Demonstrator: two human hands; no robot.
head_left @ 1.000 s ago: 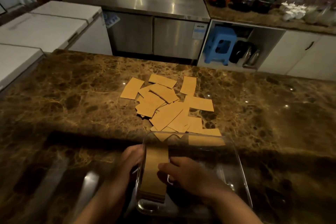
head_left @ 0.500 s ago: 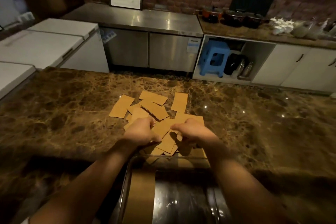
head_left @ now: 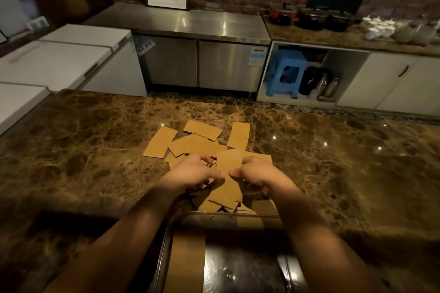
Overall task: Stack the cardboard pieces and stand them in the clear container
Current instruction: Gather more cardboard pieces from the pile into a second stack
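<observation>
1. The flat tan cardboard rectangles (head_left: 200, 143) lie in a loose, overlapping scatter in the middle of the brown veined marble countertop (head_left: 83, 150), matte against its glossy, light-spotted surface.
2. One pale, motion-blurred cardboard piece (head_left: 229, 161) is lifted above the scatter, between the two hands.
3. The left hand (head_left: 194, 172) has its fingers curled down at the near edge of the pile; they seem to grip cardboard, but blur hides exactly which piece.
4. The right hand (head_left: 256, 173) pinches the lifted piece at its lower right edge, fingers bent round it.
5. The clear, round-cornered rectangular container (head_left: 166, 240) sits on the countertop just nearer than the pile, between the forearms; the bottom of the frame cuts it off.
6. Inside it, against the left wall, a stack of tan cardboard (head_left: 188, 261) stands on edge; its lower end is out of view.
7. The nearest rectangles of the scatter are partly hidden behind the container's far rim and the hands.
8. Beyond the countertop stand a brushed stainless-steel counter cabinet (head_left: 197, 54), white chest freezers (head_left: 71, 59) to the left, and a blue plastic stool (head_left: 287, 74) in an open white cupboard.
9. Dark pots and white cups on the far right counter are too dim and blurred to make out well.
</observation>
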